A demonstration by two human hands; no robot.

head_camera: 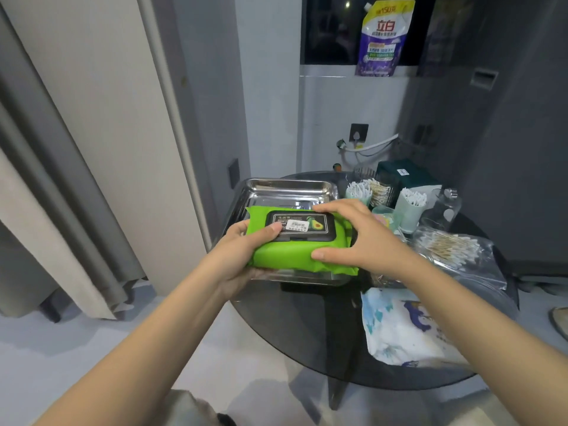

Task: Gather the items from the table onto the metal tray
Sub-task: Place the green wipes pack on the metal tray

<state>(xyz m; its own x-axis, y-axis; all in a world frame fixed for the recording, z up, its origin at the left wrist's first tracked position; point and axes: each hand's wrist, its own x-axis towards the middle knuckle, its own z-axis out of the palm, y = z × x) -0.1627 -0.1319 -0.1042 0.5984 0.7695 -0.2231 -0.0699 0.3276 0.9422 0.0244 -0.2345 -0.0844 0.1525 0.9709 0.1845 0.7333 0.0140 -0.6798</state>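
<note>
A green pack of wet wipes (289, 255) with a black flip lid lies over the near half of the metal tray (285, 187), which stands on a round dark glass table (307, 330). My left hand (242, 250) grips the pack's left end, thumb on the lid and fingers underneath. My right hand (359, 235) holds its right end, thumb on the front edge and fingers stretched over the top. I cannot tell whether the pack rests on the tray or hovers just above it.
Right of the tray stand cups of cotton swabs (410, 204), a dark green box (402, 176), a clear bag of swabs (451, 250) and a white printed pack (402, 330). A detergent pouch (384, 38) sits on the window ledge. Curtains hang at the left.
</note>
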